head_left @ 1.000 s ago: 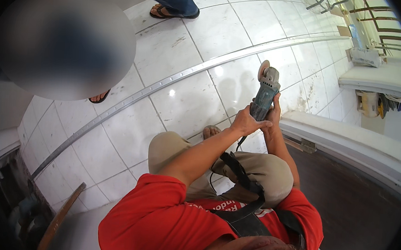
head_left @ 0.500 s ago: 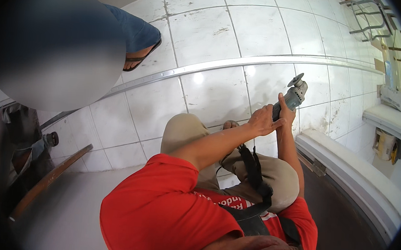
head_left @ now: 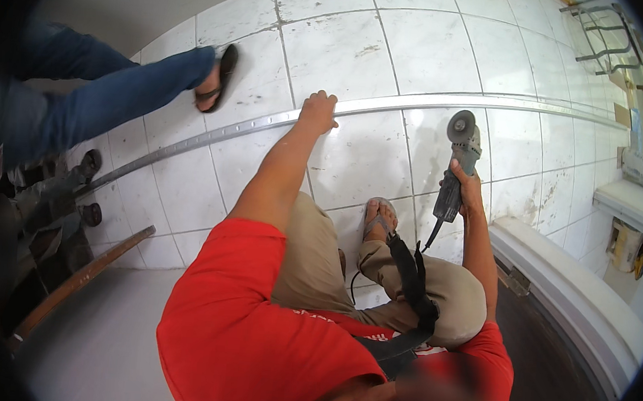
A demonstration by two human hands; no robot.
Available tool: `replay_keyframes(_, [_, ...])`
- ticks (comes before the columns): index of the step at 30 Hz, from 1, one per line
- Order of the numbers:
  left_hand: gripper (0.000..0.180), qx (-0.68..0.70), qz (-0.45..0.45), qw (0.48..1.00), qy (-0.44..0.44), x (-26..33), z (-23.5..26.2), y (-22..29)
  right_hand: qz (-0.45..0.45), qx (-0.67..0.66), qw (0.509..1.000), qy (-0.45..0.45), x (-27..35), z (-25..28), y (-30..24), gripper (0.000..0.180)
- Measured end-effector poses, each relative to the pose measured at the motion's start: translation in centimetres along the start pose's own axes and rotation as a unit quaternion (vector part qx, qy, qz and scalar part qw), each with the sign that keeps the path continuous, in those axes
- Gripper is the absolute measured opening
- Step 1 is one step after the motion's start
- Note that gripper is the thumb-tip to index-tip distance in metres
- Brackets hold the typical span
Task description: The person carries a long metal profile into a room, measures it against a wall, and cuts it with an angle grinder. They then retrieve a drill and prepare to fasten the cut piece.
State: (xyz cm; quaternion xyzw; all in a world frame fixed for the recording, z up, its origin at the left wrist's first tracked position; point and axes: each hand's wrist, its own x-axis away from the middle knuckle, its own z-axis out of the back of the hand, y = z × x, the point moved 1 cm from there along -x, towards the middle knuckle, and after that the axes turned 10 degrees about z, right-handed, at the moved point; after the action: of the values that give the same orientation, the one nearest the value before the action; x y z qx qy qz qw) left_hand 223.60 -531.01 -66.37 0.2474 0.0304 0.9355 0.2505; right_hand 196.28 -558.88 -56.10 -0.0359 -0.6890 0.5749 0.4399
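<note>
A long silvery metal channel (head_left: 418, 101), with holes along its left part, lies across the tiled floor. My left hand (head_left: 318, 112) is on it near its middle, the fingers curled over the far edge and the thumb on the near side. To the right, my right hand (head_left: 468, 187) grips an angle grinder (head_left: 450, 194) by its dark body. The grinder points away from me, its round disc (head_left: 461, 126) tilted up just short of the channel and apart from it. A black power cord (head_left: 433, 234) runs from its rear toward my leg.
Another person's leg (head_left: 135, 87) in blue trousers and a sandalled foot are beyond the channel at left. A wooden strip (head_left: 81, 284) lies at lower left. At right are a raised white ledge (head_left: 577, 278) and metal frames (head_left: 608, 42). My sandalled foot (head_left: 381, 218) is below the channel.
My left hand has left the grinder and moved left onto the channel. The grinder, now in my right hand alone, has turned more upright. The other person's leg has shifted.
</note>
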Motion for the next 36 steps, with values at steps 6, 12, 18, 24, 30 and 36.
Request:
replay_keyframes(6, [0.051, 0.011, -0.088, 0.995, -0.034, 0.7, -1.8, 1.6, 0.018, 0.039, 0.998, -0.049, -0.4, 0.0, 0.8, 0.045])
replay_keyframes(12, [0.05, 0.023, -0.088, 0.988, -0.127, 1.5, -3.4, 4.7, 0.073, 0.229, 0.969, -0.055, -2.3, 0.6, 2.2, 0.046])
replay_keyframes(18, [0.044, 0.053, -0.092, 0.986, -0.131, 1.7, -3.7, 4.9, 0.082, 0.399, 0.913, -0.033, -1.4, -0.4, 2.8, 0.062])
replay_keyframes(24, [0.044, 0.061, -0.092, 0.989, -0.103, 1.7, -4.5, 4.8, 0.087, 0.459, 0.884, -0.014, -2.1, 0.1, 4.3, 0.068])
replay_keyframes(30, [0.044, 0.067, -0.084, 0.987, -0.121, 1.4, -4.1, 4.8, 0.066, 0.486, 0.871, -0.021, -2.3, -0.5, 3.1, 0.069])
replay_keyframes(36, [0.046, 0.068, -0.082, 0.988, -0.107, 1.6, -3.9, 4.8, 0.068, 0.498, 0.864, -0.022, -2.9, -0.3, 3.3, 0.071])
